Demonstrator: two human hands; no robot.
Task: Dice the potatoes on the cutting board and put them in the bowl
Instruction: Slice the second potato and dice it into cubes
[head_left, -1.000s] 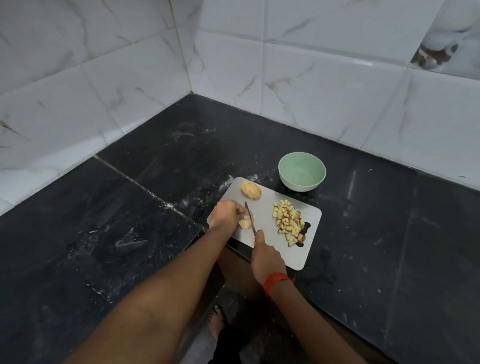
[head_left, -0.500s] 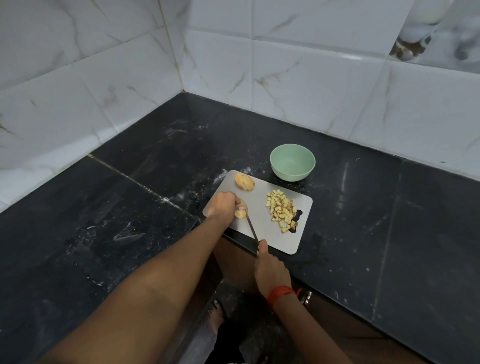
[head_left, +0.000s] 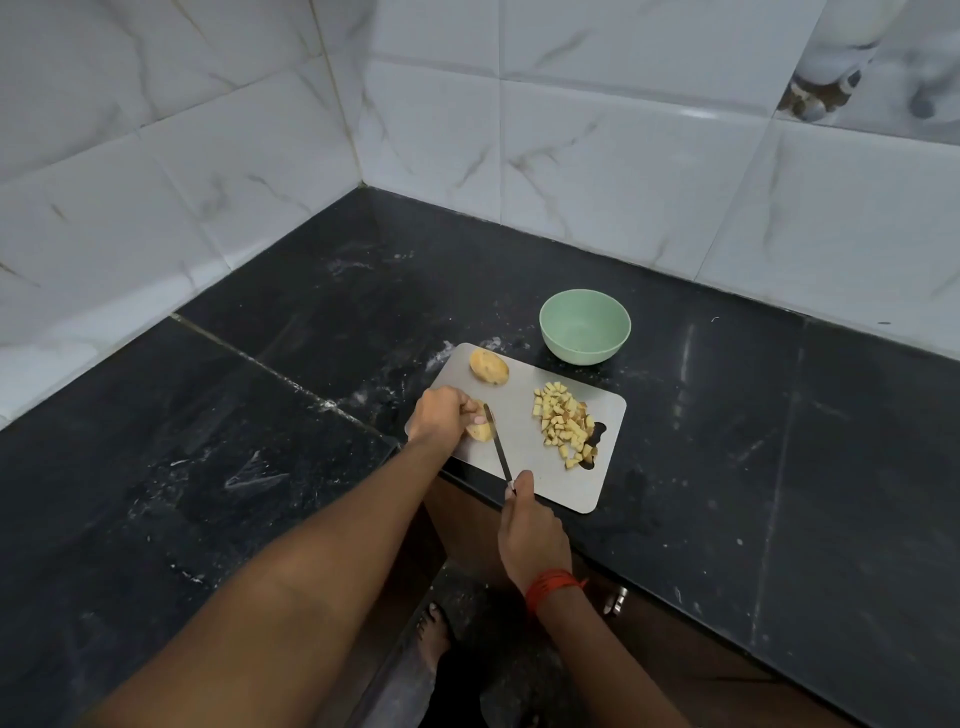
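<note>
The left hand (head_left: 440, 415) grips a potato piece (head_left: 480, 431) on the grey cutting board (head_left: 519, 447), and the right hand (head_left: 530, 535) holds the knife (head_left: 497, 447) against it. Diced potato (head_left: 565, 423) lies piled near the board's right edge, a potato half (head_left: 489, 367) at its far corner, and the green bowl (head_left: 584, 326) stands just beyond on the tabletop (head_left: 753, 441)

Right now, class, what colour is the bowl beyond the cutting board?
Pale mint green; the bowl shows best, and only, in the head view.

Worktop (head_left: 779, 467): black polished stone wrapping a wall corner, pale smears, one grouted seam (head_left: 260, 358) across the left run. Walls: glossy white marble-veined tiles (head_left: 597, 156); one patterned decorative tile (head_left: 883, 62) upper right. Below the counter edge: brown cabinet front (head_left: 675, 649) with metal knob (head_left: 615, 600); dark speckled floor (head_left: 483, 597). Light soft, with faint sheen on the tiles.
</note>
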